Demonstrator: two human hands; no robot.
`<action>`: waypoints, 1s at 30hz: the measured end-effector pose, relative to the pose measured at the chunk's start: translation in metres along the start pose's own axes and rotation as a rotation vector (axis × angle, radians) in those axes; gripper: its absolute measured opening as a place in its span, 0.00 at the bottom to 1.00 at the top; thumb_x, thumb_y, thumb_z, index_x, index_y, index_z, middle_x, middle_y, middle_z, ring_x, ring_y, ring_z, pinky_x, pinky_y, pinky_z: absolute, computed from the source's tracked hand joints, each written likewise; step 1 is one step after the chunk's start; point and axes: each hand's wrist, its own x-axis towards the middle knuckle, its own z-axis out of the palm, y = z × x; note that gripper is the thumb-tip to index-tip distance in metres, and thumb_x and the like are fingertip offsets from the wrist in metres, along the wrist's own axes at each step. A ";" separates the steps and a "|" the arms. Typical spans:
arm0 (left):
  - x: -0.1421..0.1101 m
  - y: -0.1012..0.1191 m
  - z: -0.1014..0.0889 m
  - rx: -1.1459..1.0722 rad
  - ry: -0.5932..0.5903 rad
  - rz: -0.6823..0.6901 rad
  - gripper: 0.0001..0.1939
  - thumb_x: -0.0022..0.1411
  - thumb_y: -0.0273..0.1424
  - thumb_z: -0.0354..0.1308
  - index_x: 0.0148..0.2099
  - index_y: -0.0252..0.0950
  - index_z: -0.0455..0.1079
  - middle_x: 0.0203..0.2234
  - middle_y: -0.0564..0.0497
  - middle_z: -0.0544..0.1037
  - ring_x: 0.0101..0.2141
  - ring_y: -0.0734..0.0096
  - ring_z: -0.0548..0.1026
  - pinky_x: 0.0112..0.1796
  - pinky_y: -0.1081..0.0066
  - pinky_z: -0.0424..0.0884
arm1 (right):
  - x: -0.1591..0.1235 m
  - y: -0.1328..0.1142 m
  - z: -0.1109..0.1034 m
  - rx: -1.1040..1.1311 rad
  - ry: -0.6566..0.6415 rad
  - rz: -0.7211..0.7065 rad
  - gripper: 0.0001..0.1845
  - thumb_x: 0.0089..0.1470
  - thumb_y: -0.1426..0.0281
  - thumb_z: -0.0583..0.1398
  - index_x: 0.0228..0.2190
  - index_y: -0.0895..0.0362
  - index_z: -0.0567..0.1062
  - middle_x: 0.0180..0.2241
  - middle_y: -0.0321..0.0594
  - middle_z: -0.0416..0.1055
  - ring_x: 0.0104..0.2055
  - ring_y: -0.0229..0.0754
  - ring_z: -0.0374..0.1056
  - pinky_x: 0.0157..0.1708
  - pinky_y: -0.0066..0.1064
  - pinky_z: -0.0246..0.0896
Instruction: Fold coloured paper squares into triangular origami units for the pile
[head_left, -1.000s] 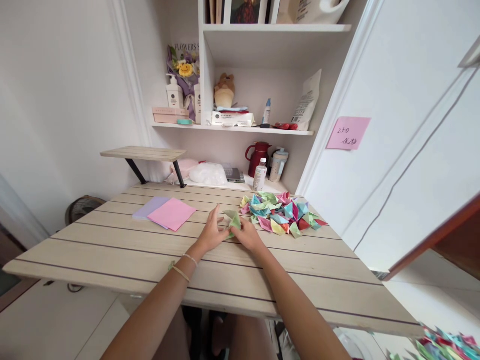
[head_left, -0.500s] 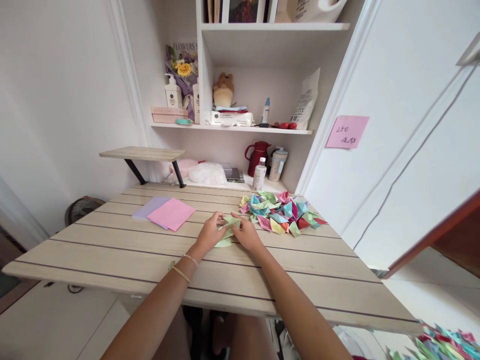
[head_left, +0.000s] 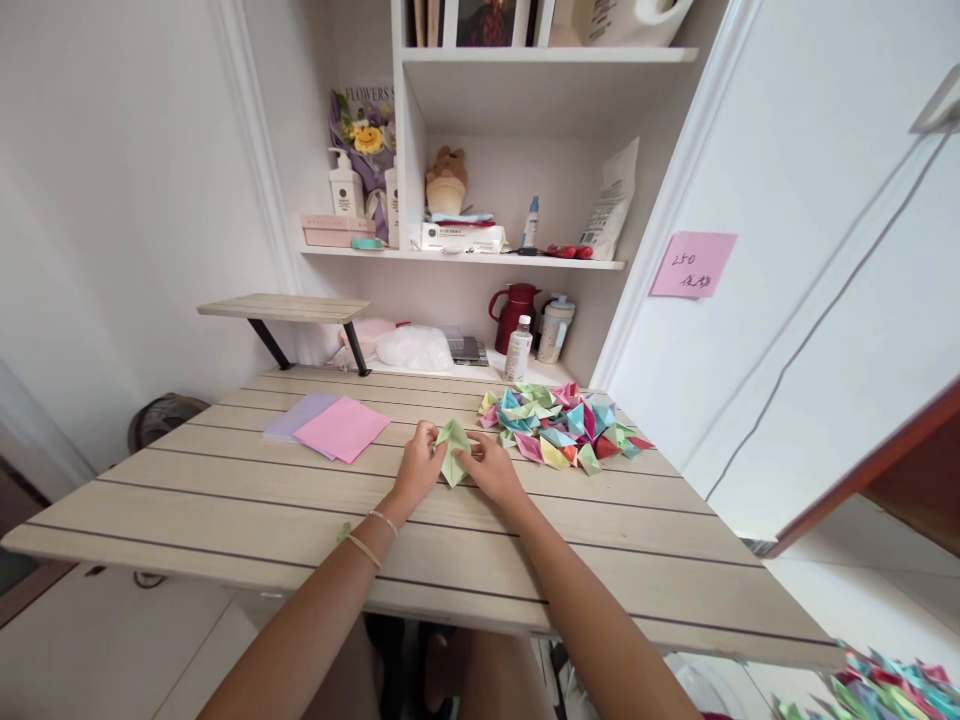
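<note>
A sheet of light green origami paper [head_left: 453, 458], folded into a narrow diamond with a crease down its middle, is held between my two hands over the table. My left hand [head_left: 418, 462] grips its left edge with the thumb on top. On the opposite edge, my right hand [head_left: 491, 468] pinches the paper between thumb and fingers. Some fingertips of both hands are hidden behind the paper. To the right of my right hand lies a pile of folded paper pieces [head_left: 559, 425] in many colours.
Pink paper sheets [head_left: 343, 430] overlap lilac sheets [head_left: 292, 418] on the left of the slatted table [head_left: 225, 520]. A small raised stand [head_left: 285, 307] is behind them. A bottle [head_left: 518, 350] and a red jug [head_left: 513, 312] stand at the back. More folded pieces [head_left: 892, 685] lie at lower right.
The green paper has opened from a bunched, partly covered shape into an upright diamond facing me. My hands have moved slightly apart along its sides.
</note>
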 end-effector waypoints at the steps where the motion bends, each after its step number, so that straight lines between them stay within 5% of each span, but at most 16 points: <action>1: 0.000 0.000 0.000 -0.017 -0.008 -0.014 0.08 0.53 0.34 0.54 0.34 0.37 0.60 0.23 0.54 0.71 0.23 0.73 0.71 0.24 0.76 0.64 | 0.001 0.001 -0.001 0.009 -0.004 0.007 0.22 0.44 0.63 0.58 0.42 0.59 0.71 0.26 0.39 0.72 0.27 0.40 0.68 0.29 0.30 0.63; 8: 0.000 0.005 -0.001 -0.180 -0.158 -0.151 0.18 0.50 0.38 0.58 0.43 0.37 0.63 0.26 0.51 0.75 0.25 0.70 0.74 0.24 0.73 0.70 | 0.005 0.001 -0.006 0.216 0.026 0.067 0.20 0.43 0.66 0.56 0.41 0.59 0.72 0.24 0.36 0.70 0.19 0.36 0.65 0.20 0.27 0.62; 13: 0.001 0.001 -0.001 -0.297 -0.210 -0.270 0.18 0.49 0.35 0.59 0.43 0.35 0.66 0.28 0.48 0.76 0.28 0.66 0.76 0.29 0.67 0.73 | 0.006 0.004 -0.007 0.168 0.083 0.039 0.18 0.42 0.70 0.54 0.38 0.58 0.74 0.25 0.38 0.72 0.20 0.37 0.66 0.20 0.27 0.61; 18: 0.000 0.001 0.001 -0.307 -0.288 -0.160 0.12 0.48 0.29 0.58 0.38 0.33 0.71 0.34 0.45 0.77 0.35 0.64 0.75 0.37 0.66 0.71 | 0.006 0.006 -0.006 0.120 0.125 0.009 0.18 0.38 0.73 0.54 0.35 0.59 0.74 0.24 0.37 0.72 0.23 0.38 0.66 0.21 0.27 0.59; 21: 0.002 0.005 0.000 -0.299 -0.250 -0.130 0.11 0.46 0.26 0.58 0.35 0.31 0.73 0.34 0.44 0.78 0.37 0.64 0.75 0.41 0.67 0.69 | 0.008 0.005 -0.007 0.305 0.116 0.002 0.17 0.37 0.75 0.54 0.34 0.59 0.72 0.25 0.38 0.73 0.25 0.39 0.67 0.22 0.26 0.60; 25: 0.006 0.009 -0.004 -0.343 -0.126 -0.176 0.10 0.43 0.26 0.61 0.33 0.31 0.74 0.34 0.44 0.78 0.36 0.64 0.75 0.40 0.67 0.69 | 0.009 0.000 -0.015 0.514 -0.057 0.023 0.10 0.35 0.72 0.61 0.27 0.58 0.71 0.26 0.38 0.73 0.26 0.39 0.68 0.24 0.26 0.61; 30: 0.010 0.012 -0.009 -0.419 0.022 -0.241 0.12 0.40 0.25 0.62 0.32 0.31 0.74 0.30 0.46 0.79 0.32 0.65 0.76 0.36 0.69 0.70 | 0.009 -0.009 -0.025 0.643 -0.183 0.111 0.17 0.31 0.65 0.67 0.27 0.58 0.73 0.29 0.38 0.74 0.32 0.41 0.69 0.32 0.31 0.65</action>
